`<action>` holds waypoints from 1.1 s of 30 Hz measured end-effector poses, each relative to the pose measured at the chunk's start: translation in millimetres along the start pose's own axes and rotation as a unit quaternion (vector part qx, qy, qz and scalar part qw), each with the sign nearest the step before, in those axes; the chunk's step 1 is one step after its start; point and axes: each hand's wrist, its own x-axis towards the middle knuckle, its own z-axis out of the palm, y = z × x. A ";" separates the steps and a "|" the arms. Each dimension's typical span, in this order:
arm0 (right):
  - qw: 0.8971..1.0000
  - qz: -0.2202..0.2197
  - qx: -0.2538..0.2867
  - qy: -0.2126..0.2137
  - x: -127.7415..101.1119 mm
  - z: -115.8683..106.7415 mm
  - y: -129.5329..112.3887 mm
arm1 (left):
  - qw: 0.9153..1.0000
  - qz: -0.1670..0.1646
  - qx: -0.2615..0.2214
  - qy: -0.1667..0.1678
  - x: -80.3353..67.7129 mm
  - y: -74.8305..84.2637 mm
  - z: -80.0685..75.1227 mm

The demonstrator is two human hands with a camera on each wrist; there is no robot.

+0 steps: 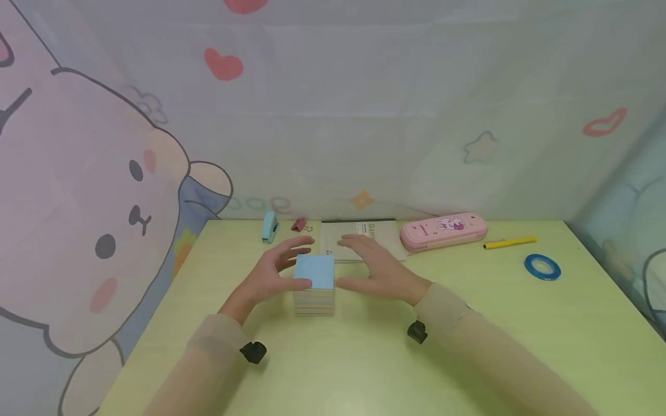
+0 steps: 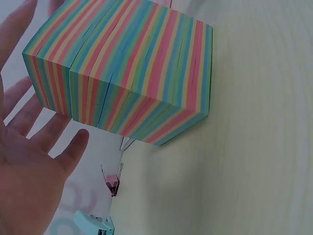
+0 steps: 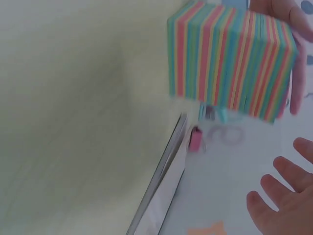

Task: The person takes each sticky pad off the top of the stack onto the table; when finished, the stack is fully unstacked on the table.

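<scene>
A tall block of paper notes (image 1: 314, 271) stands on the table, light blue on top and striped pink, yellow, green and blue down its sides. My left hand (image 1: 270, 274) curves loosely along the block's left side, its thumb overlapping the near top edge in the head view. Seen from the left wrist, the fingers (image 2: 34, 122) are spread beside the striped block (image 2: 132, 63). To the block's right, my right hand (image 1: 382, 271) faces it with thumb and fingers apart and nothing between them. In the right wrist view its spread fingers (image 3: 281, 191) are apart from the block (image 3: 230, 58).
Behind the hands lies a notebook (image 1: 387, 234), with a pink pencil case (image 1: 442, 231) to its right. A yellow pen (image 1: 510, 242) and blue tape roll (image 1: 528, 268) lie farther right. A light-blue stapler (image 1: 270, 227) and red binder clip (image 1: 299, 225) sit at the back left.
</scene>
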 end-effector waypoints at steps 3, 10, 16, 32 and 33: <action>1.000 -0.012 0.012 -0.023 8.4 12.7 -11.6 | 1.000 0.006 -0.013 -0.010 -1.3 -0.4 2.3; 0.999 -0.043 -0.001 -0.028 16.5 30.6 -20.5 | 1.000 0.010 -0.008 -0.023 -4.0 -5.0 5.6; 0.999 -0.048 -0.018 -0.015 16.3 33.0 -19.1 | 1.000 0.010 -0.004 -0.022 -5.9 -8.9 6.5; 0.997 -0.023 -0.059 -0.035 -12.0 -4.2 1.6 | 0.998 -0.021 0.052 -0.017 -10.2 -11.2 5.5; 0.997 -0.022 -0.060 -0.036 -14.9 -6.2 4.1 | 0.998 -0.022 0.053 -0.018 -10.9 -11.5 5.2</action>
